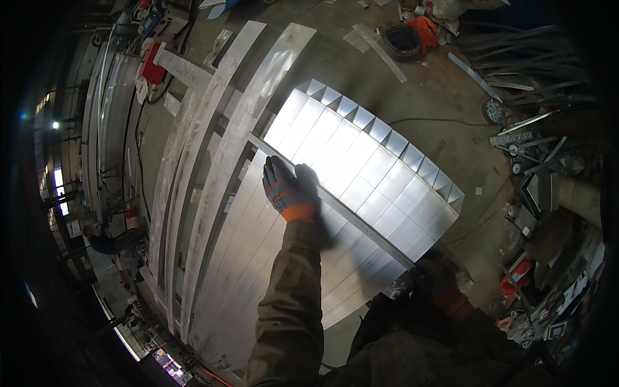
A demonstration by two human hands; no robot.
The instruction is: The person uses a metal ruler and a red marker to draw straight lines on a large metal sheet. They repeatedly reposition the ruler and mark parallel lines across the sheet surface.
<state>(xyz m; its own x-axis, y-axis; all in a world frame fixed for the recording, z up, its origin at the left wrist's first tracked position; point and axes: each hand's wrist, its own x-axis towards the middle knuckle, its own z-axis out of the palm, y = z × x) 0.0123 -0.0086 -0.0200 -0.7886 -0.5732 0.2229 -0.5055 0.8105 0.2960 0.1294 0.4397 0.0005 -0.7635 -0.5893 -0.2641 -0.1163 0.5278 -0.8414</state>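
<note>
A long, narrow metal bar [361, 224] lies slantwise across a row of silvery aluminium profiles [348, 151] set side by side. The profiles' far ends show open, triangular hollows. On the bar's upper left part rests my left hand [288, 191], in a grey glove with an orange cuff. Its fingers are stretched out and lie flat against bar and profiles. At the bar's lower right end, in deep shadow, my right hand [442, 280] is closed on the bar; its gloved fingers show only faintly.
Several long flat metal beams [219, 129] run along the left of the profiles. A red clamp-like part [153, 64] sits at far left. A dark bucket [403, 40] stands beyond, near orange cloth [425, 32]. Metal scraps and a basket of small parts [493, 111] lie at right.
</note>
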